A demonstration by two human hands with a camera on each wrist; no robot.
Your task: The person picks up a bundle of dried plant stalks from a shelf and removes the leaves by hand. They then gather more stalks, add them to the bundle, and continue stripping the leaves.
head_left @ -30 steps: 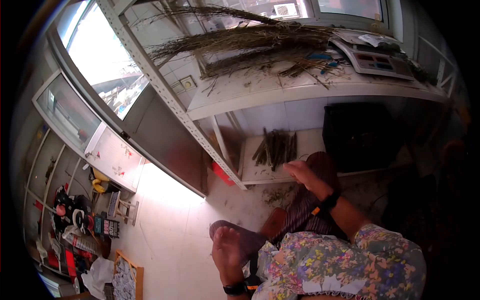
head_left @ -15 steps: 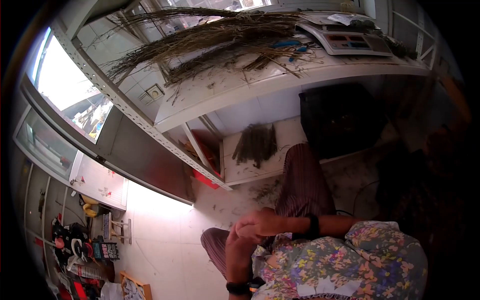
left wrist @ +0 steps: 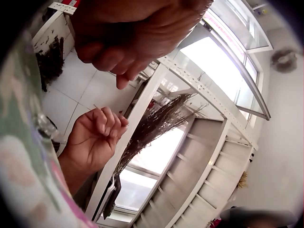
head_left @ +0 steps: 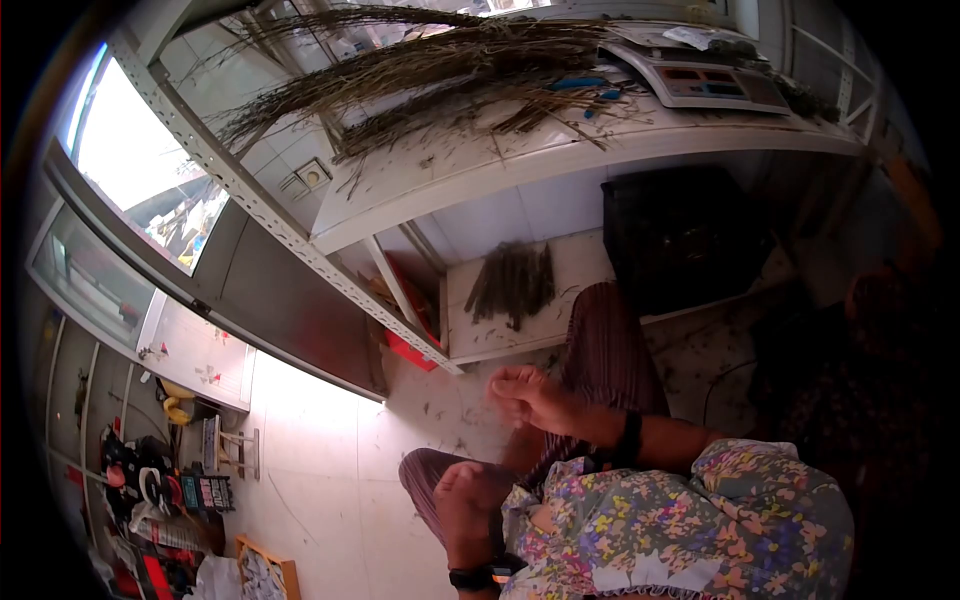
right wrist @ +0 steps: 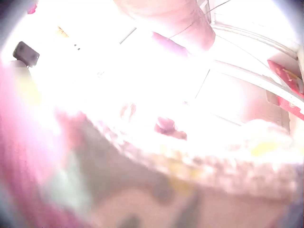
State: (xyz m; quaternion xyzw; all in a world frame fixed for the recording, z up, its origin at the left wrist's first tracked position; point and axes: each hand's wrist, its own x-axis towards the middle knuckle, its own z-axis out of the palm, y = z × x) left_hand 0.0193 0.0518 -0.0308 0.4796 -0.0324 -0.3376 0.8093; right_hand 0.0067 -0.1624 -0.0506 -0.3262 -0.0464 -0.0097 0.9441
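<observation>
Above the lap, my right hand (head_left: 535,397) hovers in front of the knee with its fingers loosely bent. The left wrist view shows this right hand (left wrist: 95,137) palm side, fingers curling in, with no held object showing clearly. Lower down, my left hand (head_left: 470,500) is over the other thigh, its fingers loosely curled. Close up in its own wrist view, the left hand (left wrist: 137,38) fills the top. Nearest ahead, a pile of short cut stalks (head_left: 510,285) lies on the low white shelf (head_left: 585,262). The right wrist view is mostly washed out.
Long dry stalks (head_left: 420,80) spread over the upper shelf, beside a weighing scale (head_left: 715,88) and a blue-handled tool (head_left: 580,84). A black crate (head_left: 680,240) stands below. Plant scraps litter the floor (head_left: 310,480). A metal post (head_left: 270,225) rises at the left.
The right hand came back from near the cut stalks to meet the left hand over the lap, then moved apart from it, up and forward. The head view swung right, then stayed nearly still.
</observation>
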